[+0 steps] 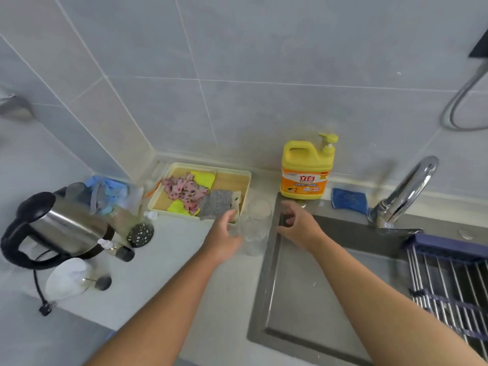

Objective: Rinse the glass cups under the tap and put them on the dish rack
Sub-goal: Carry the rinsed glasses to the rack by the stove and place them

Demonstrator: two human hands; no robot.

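Clear glass cups (256, 228) stand together on the counter at the sink's left rim, one behind the other. My left hand (224, 233) reaches to their left side, its fingers loosely curved close by the nearest cup; whether it touches is blurred. Just right of the cups, over the sink's back left corner, my right hand (298, 225) hovers with spread, relaxed fingers and holds nothing. The chrome tap (404, 191) rises at the back right of the sink (266, 299). The dish rack (449, 276) of metal rods lies across the sink's right side.
A yellow dish soap bottle (307, 171) stands behind the sink, a blue sponge (350, 199) beside it. A cream tray (247, 186) holds cloths behind the cups. An electric kettle (60, 225), a lid (68, 278) and bottles fill the counter's left.
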